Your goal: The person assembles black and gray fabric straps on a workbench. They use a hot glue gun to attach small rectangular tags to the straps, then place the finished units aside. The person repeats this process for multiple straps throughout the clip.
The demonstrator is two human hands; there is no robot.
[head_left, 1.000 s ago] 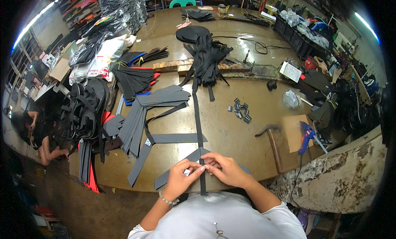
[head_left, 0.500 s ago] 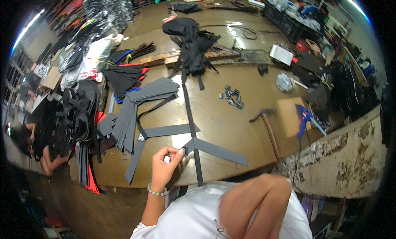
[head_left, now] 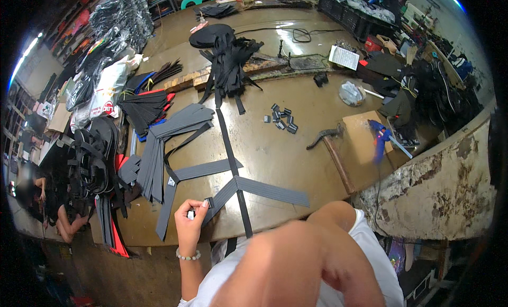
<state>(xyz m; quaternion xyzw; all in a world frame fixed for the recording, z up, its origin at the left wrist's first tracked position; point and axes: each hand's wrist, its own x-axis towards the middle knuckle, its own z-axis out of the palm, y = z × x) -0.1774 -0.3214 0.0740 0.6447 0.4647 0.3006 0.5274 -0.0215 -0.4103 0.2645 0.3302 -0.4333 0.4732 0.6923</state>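
Note:
My left hand (head_left: 188, 222) is closed at the table's front edge. Its thumb and finger pinch a small black buckle-like piece (head_left: 210, 202), and a small white thing (head_left: 191, 215) shows within the curled fingers. Beside that hand lies a bent grey ribbed strap (head_left: 272, 191), crossed at its bend by a long black strap (head_left: 228, 145) that runs down to the near edge. Close to the camera, my right hand (head_left: 272, 254) and its bent forearm are blurred over my white shirt; the fingers cannot be made out.
Left of the straps lie a fan of grey strips (head_left: 153, 166) and black sandals (head_left: 95, 159). A black strap bundle (head_left: 227, 66) lies farther back. Right of it are several small black buckles (head_left: 280, 117), a hammer (head_left: 336, 161) and a blue glue gun (head_left: 381, 140). Another person (head_left: 66, 222) sits at left.
My right forearm and hand have swung left and nearer the camera. The grey strap's left part now shows longer, stretching down beside my left hand. The view has shifted slightly.

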